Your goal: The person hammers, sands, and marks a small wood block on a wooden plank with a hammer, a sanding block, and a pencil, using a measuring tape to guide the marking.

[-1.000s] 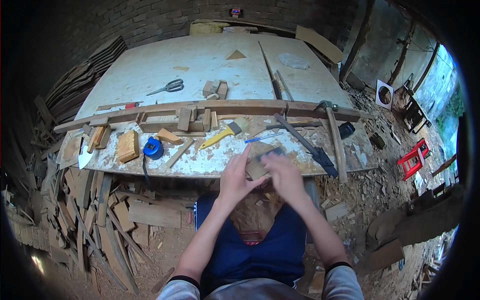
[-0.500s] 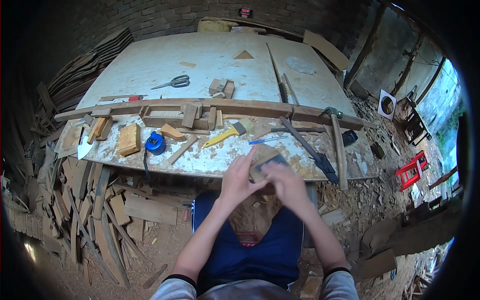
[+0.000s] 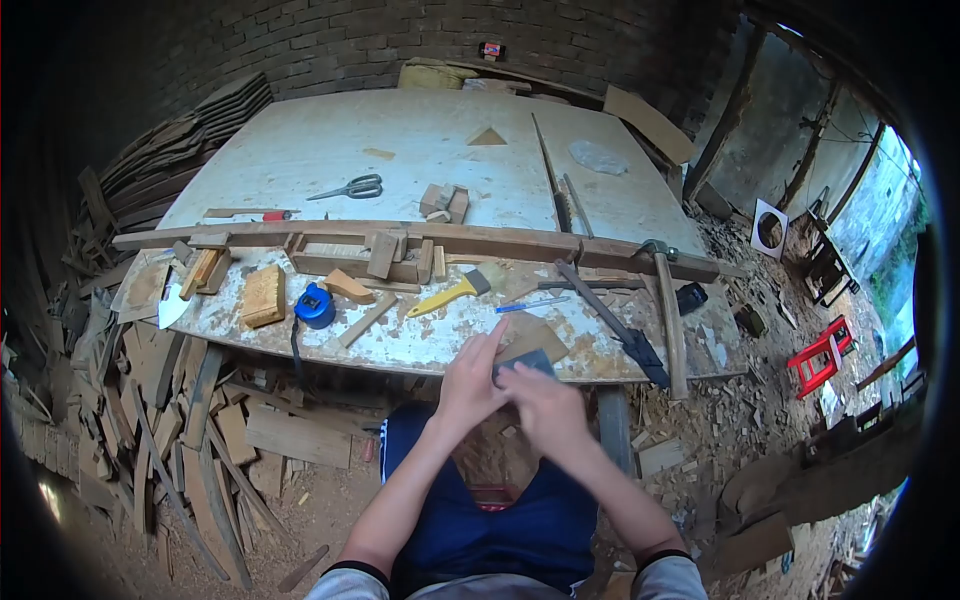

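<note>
At the bench's front edge, a flat piece of wood [image 3: 543, 342] lies under both hands. My left hand [image 3: 471, 382] grips its left side, index finger pointing up along it and the other fingers partly hidden. Curled over the near part of the wood, my right hand [image 3: 546, 408] holds a dark grey piece of sandpaper [image 3: 526, 364] against its face. Just beyond the wood lies a blue pen [image 3: 530, 304]. A yellow-handled brush [image 3: 449, 295] rests to the left of the pen.
On the workbench [image 3: 400, 345] are a blue tape measure [image 3: 315, 306], wood blocks [image 3: 263, 296], a putty knife [image 3: 172, 305] and a hammer [image 3: 668, 300]. A long beam [image 3: 480, 241] crosses it, with scissors [image 3: 352, 187] behind. Scrap wood [image 3: 200, 450] litters the floor.
My right hand has slid the sandpaper toward me and to the left across the wood. My left hand stays at the wood's left side. The view has tilted slightly up.
</note>
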`<state>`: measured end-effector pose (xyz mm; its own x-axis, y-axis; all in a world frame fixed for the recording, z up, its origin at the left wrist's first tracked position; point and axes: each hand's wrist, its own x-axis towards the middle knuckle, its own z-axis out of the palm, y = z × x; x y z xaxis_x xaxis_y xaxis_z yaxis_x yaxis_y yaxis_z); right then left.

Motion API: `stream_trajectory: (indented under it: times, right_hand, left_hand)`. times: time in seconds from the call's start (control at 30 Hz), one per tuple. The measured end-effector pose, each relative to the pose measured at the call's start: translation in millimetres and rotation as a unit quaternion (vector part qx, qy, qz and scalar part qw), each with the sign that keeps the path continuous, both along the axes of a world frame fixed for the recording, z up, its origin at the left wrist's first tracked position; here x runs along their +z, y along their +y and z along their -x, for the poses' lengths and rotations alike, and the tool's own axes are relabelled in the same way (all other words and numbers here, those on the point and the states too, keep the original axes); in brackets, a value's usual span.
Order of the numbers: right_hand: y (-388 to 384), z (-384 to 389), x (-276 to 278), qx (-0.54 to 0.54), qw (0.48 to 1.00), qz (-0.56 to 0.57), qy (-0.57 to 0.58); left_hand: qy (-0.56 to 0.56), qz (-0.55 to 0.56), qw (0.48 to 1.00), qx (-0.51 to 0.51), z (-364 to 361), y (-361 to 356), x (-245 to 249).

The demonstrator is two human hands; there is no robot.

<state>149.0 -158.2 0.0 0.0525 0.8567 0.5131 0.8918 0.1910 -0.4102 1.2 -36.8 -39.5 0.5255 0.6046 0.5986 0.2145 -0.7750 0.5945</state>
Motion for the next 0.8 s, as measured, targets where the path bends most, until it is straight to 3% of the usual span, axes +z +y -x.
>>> stream_trajectory:
  times: [0.03, 0.1, 0.17, 0.23, 0.3, 0.37, 0.43, 0.5, 0.57, 0.63, 0.7, 0.77, 0.8]
  right_hand:
    - [3, -14, 0, 0.003, 0.999, 0.012, 0.029]
    - [18, -37, -3, -0.121, 0.989, -0.003, 0.083]
    - [5, -11, -6, -0.095, 0.994, -0.02, -0.056]
    - [-11, 16, -2, 0.03, 0.999, -0.022, -0.027]
    - [-1, -12, -4, 0.018, 0.999, -0.029, 0.018]
    - [16, -39, -12, -0.124, 0.989, -0.042, 0.069]
    - [4, -14, -14, -0.114, 0.992, -0.034, -0.046]
    - [-12, 13, -12, 0.033, 0.997, -0.055, -0.038]
    - [-5, -4, -8, 0.006, 0.999, -0.036, 0.028]
    - [11, -35, -11, -0.118, 0.99, -0.052, 0.052]
    - [3, -15, -11, -0.127, 0.991, -0.022, -0.035]
    - [-12, 14, -12, 0.021, 0.998, -0.06, -0.022]
    - [-10, 10, -11, 0.018, 0.999, -0.049, -0.001]
  left_hand:
    - [0.001, 0.008, 1.0, -0.002, 1, -3, 4]
    - [-0.003, 0.024, 1.0, -0.001, -2, -9, 15]
    - [-0.018, -0.003, 1.0, -0.002, -3, -3, 11]
    - [0.001, -0.022, 1.0, 0.002, 0, -1, 3]
    - [0.0, -0.015, 1.0, 0.008, 0, -5, 3]
    - [-0.006, -0.004, 1.0, 0.012, -3, -9, 12]
    - [-0.005, -0.01, 1.0, 0.011, -3, -4, 8]
    - [0.0, -0.018, 1.0, 0.002, -1, 0, 1]
    - [-0.001, -0.014, 1.0, 0.01, -2, -5, 4]
    - [-0.003, -0.009, 1.0, 0.01, -4, -9, 8]
    - [-0.005, -0.005, 1.0, 0.009, -4, -8, 10]
    - [-0.005, -0.01, 1.0, 0.005, -3, -3, 2]
    - [-0.003, -0.011, 1.0, 0.003, -2, -1, -2]
